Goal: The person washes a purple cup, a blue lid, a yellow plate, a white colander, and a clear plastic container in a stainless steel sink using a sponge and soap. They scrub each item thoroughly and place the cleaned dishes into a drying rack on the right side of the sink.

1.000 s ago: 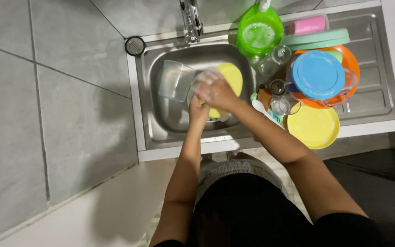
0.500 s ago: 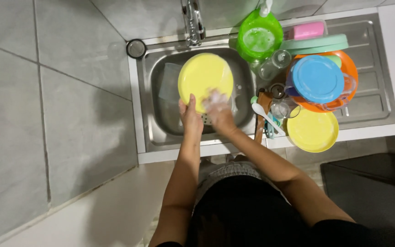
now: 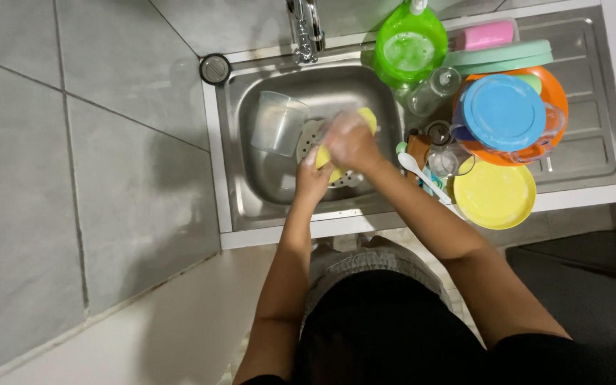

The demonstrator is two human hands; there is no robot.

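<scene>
Scrubbing under way over the sink [image 3: 251, 192]. Yellow plate [image 3: 366, 118] sits low in the basin, mostly hidden. Left hand [image 3: 313, 173] pinches its near rim, fingers curled. Right hand [image 3: 349, 139], soapy and blurred, presses its face; finger spread unclear. Best: steady rim grip, even circular strokes.

Over the sink [image 3: 251, 192], left hand [image 3: 313, 177] grips a yellow plate [image 3: 336, 146]; the blurred right hand [image 3: 348, 140] apparently rubs it.

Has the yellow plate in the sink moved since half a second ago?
Yes. The yellow plate has gone down from near the faucet, mostly hidden under the right hand.
</scene>
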